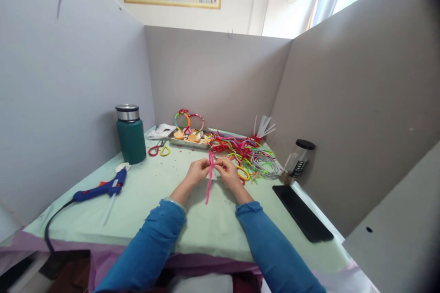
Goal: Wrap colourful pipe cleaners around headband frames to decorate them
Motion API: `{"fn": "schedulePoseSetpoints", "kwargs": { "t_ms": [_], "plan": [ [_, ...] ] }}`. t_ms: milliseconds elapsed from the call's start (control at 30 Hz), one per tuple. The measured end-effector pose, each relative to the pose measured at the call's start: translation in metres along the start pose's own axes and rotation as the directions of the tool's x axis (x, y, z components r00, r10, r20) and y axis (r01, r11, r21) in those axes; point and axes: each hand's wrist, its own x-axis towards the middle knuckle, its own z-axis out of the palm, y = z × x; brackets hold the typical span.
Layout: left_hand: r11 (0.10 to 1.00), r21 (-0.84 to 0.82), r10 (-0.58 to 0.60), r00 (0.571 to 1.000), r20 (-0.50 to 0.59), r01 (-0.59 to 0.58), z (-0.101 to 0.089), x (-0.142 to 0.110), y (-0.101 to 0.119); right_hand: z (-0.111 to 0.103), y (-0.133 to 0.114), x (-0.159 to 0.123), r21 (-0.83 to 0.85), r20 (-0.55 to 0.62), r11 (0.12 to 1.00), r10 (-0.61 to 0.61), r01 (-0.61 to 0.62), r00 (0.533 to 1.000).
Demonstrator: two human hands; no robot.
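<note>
Grey partition panels (pixel 213 78) stand on three sides of a table spread with a pale green cloth (pixel 154 203); beyond the rear panel, a gold-framed picture (pixel 172 0) hangs on the wall; a tangled heap of multicoloured pipe cleaners (pixel 240 146) lies toward the back right of the cloth; at the left stands a dark green bottle (pixel 131 142) with a metal-and-black top, upright; a black flat slab (pixel 302 213) lies near the right edge; a blue hot glue gun (pixel 103 190) lies on its side at the left, its cord running off the front edge; a shallow metal tray (pixel 189 145) of small round pieces sits at the back, just beside the heap; a clear black-lidded container (pixel 303 158) stands behind the slab.

The left hand (pixel 197 171) pinches a bright pink pipe cleaner (pixel 208 188) between thumb and fingers, above the middle of the cloth, one long end hanging toward the front; the right hand (pixel 227 171) has its thumb and fingers drawn narrow just beside that pipe cleaner, though I cannot tell whether they grip it; red-and-yellow-handled scissors (pixel 165 151) lie between bottle and tray.
</note>
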Motion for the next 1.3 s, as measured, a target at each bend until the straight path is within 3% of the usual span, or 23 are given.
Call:
{"fn": "schedulePoseSetpoints", "kwargs": {
  "t_ms": [200, 467, 667, 800, 1000, 1300],
  "plan": [
    [0.984, 0.174, -0.032, 0.997, -0.067, 0.043, -0.001, 0.0, -0.001, -0.001, 0.0, 0.0, -0.031, -0.028, 0.999, -0.021, 0.02, 0.999],
    [0.949, 0.313, 0.034, 0.999, -0.014, -0.028, 0.0, -0.007, 0.006, 0.001, -0.005, 0.0, -0.077, 0.005, 0.993, -0.089, 0.089, 0.996],
    [0.948, 0.319, 0.025, 0.999, -0.048, -0.008, 0.001, -0.004, 0.002, 0.005, 0.0, -0.002, -0.072, -0.093, 0.997, 0.02, -0.026, 0.995],
    [0.969, 0.239, -0.027, 0.993, -0.115, 0.055, 0.001, 0.001, -0.005, 0.007, -0.001, -0.001, 0.016, -0.143, 0.999, 0.046, -0.044, 0.989],
    [0.994, 0.091, -0.039, 0.979, -0.199, 0.058, -0.002, 0.002, -0.001, 0.008, -0.006, -0.001, 0.102, -0.139, 0.988, 0.126, -0.113, 0.982],
    [0.987, -0.135, -0.113, 0.97, -0.214, 0.085, -0.003, 0.004, 0.001, 0.011, -0.002, 0.0, 0.198, -0.14, 0.969, 0.179, -0.149, 0.974]
  ]
}}
